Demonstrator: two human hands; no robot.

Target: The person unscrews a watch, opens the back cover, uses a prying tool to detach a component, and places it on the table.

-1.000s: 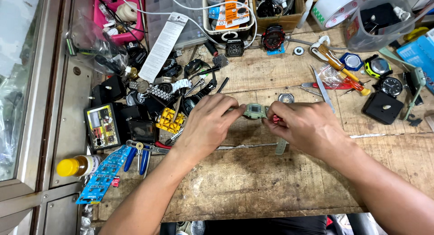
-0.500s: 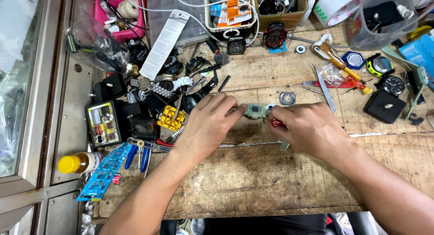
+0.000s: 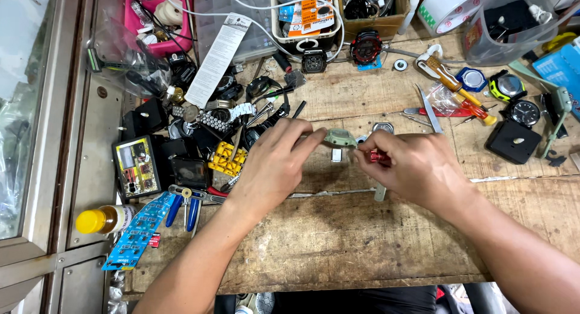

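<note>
My left hand (image 3: 275, 163) pinches the left end of a small pale green watch case (image 3: 339, 137) just above the wooden bench (image 3: 338, 241). My right hand (image 3: 417, 166) grips a thin tool with a red knurled handle (image 3: 378, 156), its tip at the right side of the case. A grey metal shaft (image 3: 380, 193) sticks out below my right palm. A small square metal part (image 3: 336, 155) lies under the case.
Left of my hands lies a heap of watches, black boxes, a yellow part and blue-handled pliers (image 3: 184, 205). Behind are a round metal back plate (image 3: 383, 128), tweezers (image 3: 429, 108), screwdrivers (image 3: 453, 84), watch heads, a tape roll (image 3: 453, 6) and a yellow-capped bottle (image 3: 103, 218).
Both hands stay at the green watch case with only slight finger shifts; the view has drifted a little.
</note>
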